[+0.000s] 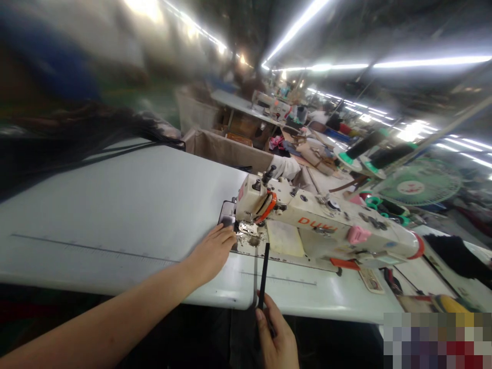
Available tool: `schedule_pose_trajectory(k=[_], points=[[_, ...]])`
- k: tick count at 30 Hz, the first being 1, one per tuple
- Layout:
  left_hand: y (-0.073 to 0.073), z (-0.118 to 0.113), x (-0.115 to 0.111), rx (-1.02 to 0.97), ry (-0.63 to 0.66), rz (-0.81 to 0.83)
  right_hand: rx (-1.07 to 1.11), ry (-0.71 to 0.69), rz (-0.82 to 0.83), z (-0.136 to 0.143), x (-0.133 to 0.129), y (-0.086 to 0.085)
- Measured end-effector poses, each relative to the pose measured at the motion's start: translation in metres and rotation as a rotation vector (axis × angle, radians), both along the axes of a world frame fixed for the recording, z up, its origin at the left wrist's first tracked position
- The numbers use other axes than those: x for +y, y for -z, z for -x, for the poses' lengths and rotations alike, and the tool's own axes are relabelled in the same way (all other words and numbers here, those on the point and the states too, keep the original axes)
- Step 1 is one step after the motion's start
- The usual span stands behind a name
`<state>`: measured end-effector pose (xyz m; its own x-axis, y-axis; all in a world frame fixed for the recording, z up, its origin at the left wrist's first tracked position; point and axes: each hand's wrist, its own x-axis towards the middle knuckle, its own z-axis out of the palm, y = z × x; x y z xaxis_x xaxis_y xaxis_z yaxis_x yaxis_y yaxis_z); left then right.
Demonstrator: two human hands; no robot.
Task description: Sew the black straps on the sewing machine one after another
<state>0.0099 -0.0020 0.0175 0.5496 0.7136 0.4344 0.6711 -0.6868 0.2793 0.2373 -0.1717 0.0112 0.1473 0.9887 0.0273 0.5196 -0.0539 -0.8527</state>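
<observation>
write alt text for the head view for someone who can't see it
A person's left hand rests by the needle area of a white sewing machine on a pale table, while the right hand pinches a narrow black strap running toward the needle. Thread spools and a green fan stand behind.

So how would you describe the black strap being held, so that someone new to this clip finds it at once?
Start at the cream sewing machine lying across the white table. From under its needle end a thin black strap runs straight back to the table's near edge, where the right hand pinches it, while the left hand rests beside the needle. It is the only narrow dark strip on the pale tabletop.
</observation>
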Motion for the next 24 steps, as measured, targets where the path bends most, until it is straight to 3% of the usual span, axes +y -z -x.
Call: schedule_pose_trajectory(k=[7,14,18,24], points=[[-0.003,0.002,0.011,-0.107,-0.065,0.156,-0.029,-0.017,-0.010,0.005,0.001,-0.001],[-0.001,0.007,0.019,-0.169,-0.041,0.262,-0.043,0.005,-0.044,0.013,0.005,0.002],[0.001,0.011,0.042,-0.274,-0.046,0.300,-0.039,-0.002,-0.068,0.020,0.010,-0.003],[0.004,0.008,0.093,-0.242,-0.097,0.280,-0.051,-0.029,-0.065,0.037,0.022,-0.013]])
